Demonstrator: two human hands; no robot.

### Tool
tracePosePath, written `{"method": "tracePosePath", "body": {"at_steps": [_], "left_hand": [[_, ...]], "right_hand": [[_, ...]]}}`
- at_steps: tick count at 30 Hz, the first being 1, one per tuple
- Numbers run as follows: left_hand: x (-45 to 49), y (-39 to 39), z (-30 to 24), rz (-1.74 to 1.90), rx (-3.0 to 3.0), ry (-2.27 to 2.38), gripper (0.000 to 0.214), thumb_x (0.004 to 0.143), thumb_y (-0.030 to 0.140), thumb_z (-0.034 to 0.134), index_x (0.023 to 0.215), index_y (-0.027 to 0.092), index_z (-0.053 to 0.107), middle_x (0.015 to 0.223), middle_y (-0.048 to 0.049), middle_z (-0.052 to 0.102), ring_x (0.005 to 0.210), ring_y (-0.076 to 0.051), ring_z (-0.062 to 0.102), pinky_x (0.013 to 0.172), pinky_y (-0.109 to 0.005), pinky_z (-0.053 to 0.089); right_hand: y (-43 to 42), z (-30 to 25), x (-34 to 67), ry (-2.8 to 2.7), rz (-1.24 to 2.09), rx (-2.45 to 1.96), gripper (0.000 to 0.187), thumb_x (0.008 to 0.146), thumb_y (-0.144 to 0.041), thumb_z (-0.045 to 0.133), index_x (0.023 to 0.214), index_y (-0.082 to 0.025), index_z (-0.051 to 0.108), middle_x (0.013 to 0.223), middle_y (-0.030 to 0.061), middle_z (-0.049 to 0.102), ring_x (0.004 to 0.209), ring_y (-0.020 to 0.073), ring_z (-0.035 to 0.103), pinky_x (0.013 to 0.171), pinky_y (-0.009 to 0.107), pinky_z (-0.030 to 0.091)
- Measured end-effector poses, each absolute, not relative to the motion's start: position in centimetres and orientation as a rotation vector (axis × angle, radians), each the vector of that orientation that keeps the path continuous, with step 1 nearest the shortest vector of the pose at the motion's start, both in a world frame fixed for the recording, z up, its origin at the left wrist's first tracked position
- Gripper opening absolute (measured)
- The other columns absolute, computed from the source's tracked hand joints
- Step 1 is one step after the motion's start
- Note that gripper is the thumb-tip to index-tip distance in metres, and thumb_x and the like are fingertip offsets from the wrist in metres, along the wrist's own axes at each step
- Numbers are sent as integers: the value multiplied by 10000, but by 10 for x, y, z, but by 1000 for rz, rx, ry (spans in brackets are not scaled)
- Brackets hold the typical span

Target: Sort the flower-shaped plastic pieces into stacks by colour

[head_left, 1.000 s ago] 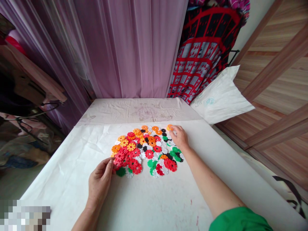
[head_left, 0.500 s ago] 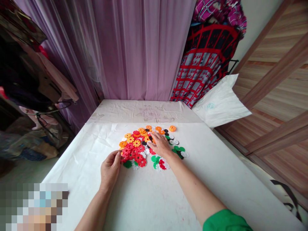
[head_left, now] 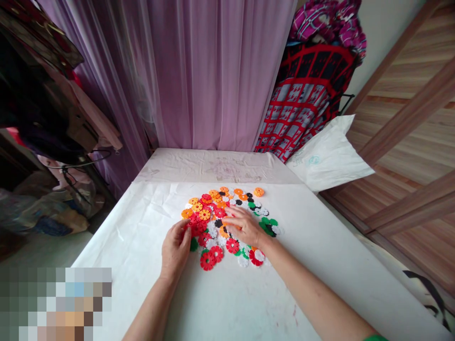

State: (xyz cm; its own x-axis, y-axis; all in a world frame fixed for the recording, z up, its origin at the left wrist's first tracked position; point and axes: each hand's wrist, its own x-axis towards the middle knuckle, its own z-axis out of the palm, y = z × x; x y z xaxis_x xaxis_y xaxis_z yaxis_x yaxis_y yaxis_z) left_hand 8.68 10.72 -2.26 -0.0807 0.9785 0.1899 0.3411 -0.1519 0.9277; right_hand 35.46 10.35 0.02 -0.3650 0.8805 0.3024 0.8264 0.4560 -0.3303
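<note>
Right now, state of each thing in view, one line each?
Flower discs: loose, overlapping, mixed colors
Orange piece: apart from the other discs
Left hand: fingers curled at the red discs, grip unclear
Right hand: fingers spread over discs
Table cover: spread out, creased, reddish marks near front
Purple curtain: hanging in folds
Patterned cloth: draped

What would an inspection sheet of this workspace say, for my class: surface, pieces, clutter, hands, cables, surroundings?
Surface: white tabletop, patterned cloth at the far end.
Pieces: flower-shaped discs in red, orange, white, green and black, loosely heaped.
Clutter: white bag at the far right edge.
Hands: left hand curled at red discs, grip unclear; right hand spread over the heap.
Cables: nothing seen.
Surroundings: purple curtain, hanging clothes, wooden panels.
</note>
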Motion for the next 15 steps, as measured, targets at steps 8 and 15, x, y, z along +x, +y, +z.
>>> {"method": "tracePosePath", "body": {"at_steps": [8,15], "left_hand": [[85,111,-31,1266,1732,1499,322,881,408,514,1082,232,693,1088,-80,719,1029,-216,670,943,-404,537],[90,106,-26,1102,2071,1589,415,926,436,472,1230,217,648,1359,-119,623,1288,-297,550,1099,-534,415]], "right_hand": [[208,21,348,-1867,175,-2252,523,961,-559,412,1415,-323,523,1531,85,433,1421,337,348,1105,573,335],[204,15,315,-2248,279,-1988,460,948,-555,465,1371,-399,551,1537,32,440,1420,279,355,1131,576,272]]}}
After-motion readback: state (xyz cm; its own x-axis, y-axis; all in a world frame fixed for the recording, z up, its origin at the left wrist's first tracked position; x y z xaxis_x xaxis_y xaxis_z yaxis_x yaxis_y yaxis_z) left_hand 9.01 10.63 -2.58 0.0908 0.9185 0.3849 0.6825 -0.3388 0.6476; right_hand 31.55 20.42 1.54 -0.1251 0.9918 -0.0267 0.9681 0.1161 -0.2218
